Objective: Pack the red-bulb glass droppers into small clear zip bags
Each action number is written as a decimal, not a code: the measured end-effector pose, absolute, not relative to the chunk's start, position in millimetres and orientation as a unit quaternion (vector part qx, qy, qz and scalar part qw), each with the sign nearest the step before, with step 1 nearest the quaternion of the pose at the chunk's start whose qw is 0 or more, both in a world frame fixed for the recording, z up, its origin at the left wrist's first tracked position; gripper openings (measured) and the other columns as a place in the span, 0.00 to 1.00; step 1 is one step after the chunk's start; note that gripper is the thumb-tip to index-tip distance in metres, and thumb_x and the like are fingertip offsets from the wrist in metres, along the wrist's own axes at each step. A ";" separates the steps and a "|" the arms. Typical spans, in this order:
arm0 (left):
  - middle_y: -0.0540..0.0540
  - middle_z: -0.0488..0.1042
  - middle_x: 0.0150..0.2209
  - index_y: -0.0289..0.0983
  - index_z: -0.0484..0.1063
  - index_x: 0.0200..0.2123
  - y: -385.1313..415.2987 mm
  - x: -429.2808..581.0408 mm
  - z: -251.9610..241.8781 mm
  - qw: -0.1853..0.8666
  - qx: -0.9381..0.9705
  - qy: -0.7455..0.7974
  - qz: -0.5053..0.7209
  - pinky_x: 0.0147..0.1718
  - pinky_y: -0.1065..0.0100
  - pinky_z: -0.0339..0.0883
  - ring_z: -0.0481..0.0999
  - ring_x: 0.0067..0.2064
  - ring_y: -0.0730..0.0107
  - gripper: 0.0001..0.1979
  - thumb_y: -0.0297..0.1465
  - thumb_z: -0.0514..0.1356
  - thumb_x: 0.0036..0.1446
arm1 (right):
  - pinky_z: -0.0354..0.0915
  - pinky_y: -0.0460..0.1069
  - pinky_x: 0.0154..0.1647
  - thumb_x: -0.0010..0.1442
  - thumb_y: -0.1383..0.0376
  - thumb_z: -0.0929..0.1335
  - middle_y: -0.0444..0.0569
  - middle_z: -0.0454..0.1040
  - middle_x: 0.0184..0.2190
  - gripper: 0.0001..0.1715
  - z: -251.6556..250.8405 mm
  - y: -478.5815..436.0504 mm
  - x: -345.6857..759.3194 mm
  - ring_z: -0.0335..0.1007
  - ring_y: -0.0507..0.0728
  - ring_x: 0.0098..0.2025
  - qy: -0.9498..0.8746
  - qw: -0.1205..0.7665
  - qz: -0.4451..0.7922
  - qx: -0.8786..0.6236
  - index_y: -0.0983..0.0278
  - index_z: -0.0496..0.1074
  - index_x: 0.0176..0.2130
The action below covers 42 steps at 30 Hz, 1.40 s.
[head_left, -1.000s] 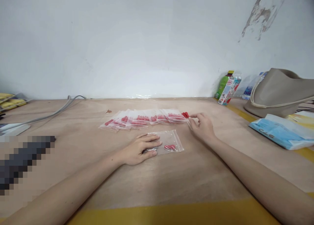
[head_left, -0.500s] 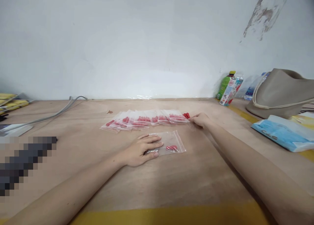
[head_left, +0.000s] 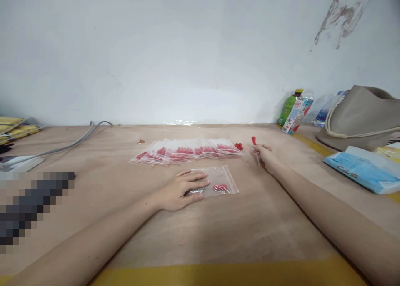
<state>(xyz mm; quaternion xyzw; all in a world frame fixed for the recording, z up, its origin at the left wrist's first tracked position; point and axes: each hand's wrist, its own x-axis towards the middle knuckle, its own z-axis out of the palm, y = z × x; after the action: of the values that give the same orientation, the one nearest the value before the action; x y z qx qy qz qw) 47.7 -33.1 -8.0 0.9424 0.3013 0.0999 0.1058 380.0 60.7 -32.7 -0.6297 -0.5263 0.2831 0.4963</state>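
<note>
Your right hand point(head_left: 265, 155) pinches a red-bulbed, clear-stemmed dropper point(head_left: 253, 140), near-vertical in frame, upper right of the clear plastic zip bag point(head_left: 215, 177) under your flattened left hand point(head_left: 184, 190).

the single head-worn camera faces forward and down, near the worktop point(head_left: 168, 236), toward the wall point(head_left: 156, 53) beyond.
</note>
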 end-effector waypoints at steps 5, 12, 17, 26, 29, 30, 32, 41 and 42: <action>0.49 0.53 0.62 0.47 0.55 0.59 -33.0 48.2 -8.7 0.100 0.942 0.305 0.096 0.60 0.55 0.43 0.52 0.62 0.63 0.23 0.42 0.48 0.63 | 0.51 0.44 0.16 0.44 0.59 0.67 0.38 0.61 0.18 0.24 -34.1 25.6 380.4 0.53 0.46 0.16 -0.458 0.624 0.340 -0.535 0.63 0.60 0.41; 0.49 0.53 0.62 0.48 0.54 0.60 -32.5 47.4 -9.7 0.097 0.942 0.304 0.100 0.60 0.54 0.44 0.51 0.63 0.63 0.23 0.43 0.47 0.63 | 0.61 0.43 0.18 0.41 0.62 0.71 0.34 0.64 0.22 0.40 -33.1 -5.8 339.3 0.66 0.49 0.20 -0.435 0.643 0.415 -0.475 0.59 0.50 0.50; 0.50 0.53 0.62 0.48 0.54 0.60 -33.3 47.9 -8.6 0.094 0.942 0.307 0.097 0.60 0.55 0.45 0.52 0.62 0.64 0.23 0.43 0.47 0.63 | 0.67 0.46 0.22 0.43 0.60 0.70 0.34 0.65 0.23 0.36 -33.3 -9.7 324.7 0.69 0.50 0.21 -0.450 0.644 0.404 -0.469 0.59 0.50 0.47; 0.49 0.53 0.62 0.47 0.54 0.60 -32.9 48.6 -8.7 0.093 0.942 0.309 0.095 0.60 0.55 0.45 0.52 0.62 0.64 0.23 0.43 0.48 0.63 | 0.67 0.45 0.23 0.46 0.58 0.70 0.35 0.66 0.23 0.32 -28.4 -23.1 311.2 0.69 0.49 0.22 -0.478 0.604 0.452 -0.450 0.60 0.51 0.45; 0.49 0.53 0.62 0.47 0.54 0.60 -32.6 48.4 -8.8 0.093 0.942 0.308 0.094 0.60 0.55 0.45 0.52 0.63 0.64 0.23 0.43 0.47 0.63 | 0.67 0.45 0.24 0.47 0.58 0.70 0.35 0.66 0.22 0.30 -26.8 -28.1 306.3 0.69 0.49 0.23 -0.490 0.590 0.465 -0.442 0.60 0.52 0.45; 0.50 0.53 0.62 0.47 0.54 0.60 -32.7 48.5 -8.8 0.093 0.942 0.308 0.094 0.60 0.55 0.45 0.52 0.62 0.64 0.23 0.43 0.47 0.63 | 0.67 0.45 0.24 0.47 0.58 0.70 0.35 0.66 0.22 0.30 -26.2 -29.6 305.3 0.69 0.49 0.23 -0.488 0.589 0.471 -0.439 0.59 0.52 0.44; 0.50 0.53 0.62 0.47 0.54 0.59 -33.1 48.9 -8.5 0.094 0.941 0.310 0.094 0.60 0.55 0.45 0.52 0.62 0.64 0.23 0.43 0.47 0.63 | 0.67 0.46 0.26 0.46 0.58 0.70 0.35 0.67 0.23 0.29 -25.3 -31.6 304.4 0.69 0.49 0.23 -0.476 0.590 0.495 -0.424 0.59 0.53 0.43; 0.51 0.54 0.62 0.48 0.52 0.60 -35.4 49.9 -7.2 0.097 0.940 0.309 0.106 0.60 0.54 0.44 0.53 0.62 0.63 0.23 0.43 0.47 0.63 | 0.66 0.49 0.38 0.45 0.60 0.70 0.42 0.71 0.27 0.15 -25.2 -29.3 307.2 0.70 0.50 0.30 -0.479 0.523 0.577 -0.405 0.62 0.66 0.33; 0.51 0.54 0.62 0.49 0.52 0.60 -35.5 50.0 -6.9 0.097 0.940 0.310 0.107 0.60 0.55 0.44 0.53 0.62 0.63 0.24 0.43 0.48 0.63 | 0.66 0.48 0.38 0.44 0.61 0.71 0.42 0.71 0.28 0.14 -24.3 -30.1 306.9 0.70 0.50 0.30 -0.503 0.502 0.567 -0.417 0.63 0.67 0.32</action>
<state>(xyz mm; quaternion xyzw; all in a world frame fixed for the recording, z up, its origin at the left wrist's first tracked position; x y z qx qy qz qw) 50.0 -35.5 -6.9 0.9396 0.3100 0.1074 0.0972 306.9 -30.1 -24.3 -0.4169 -0.5029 0.5665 0.5023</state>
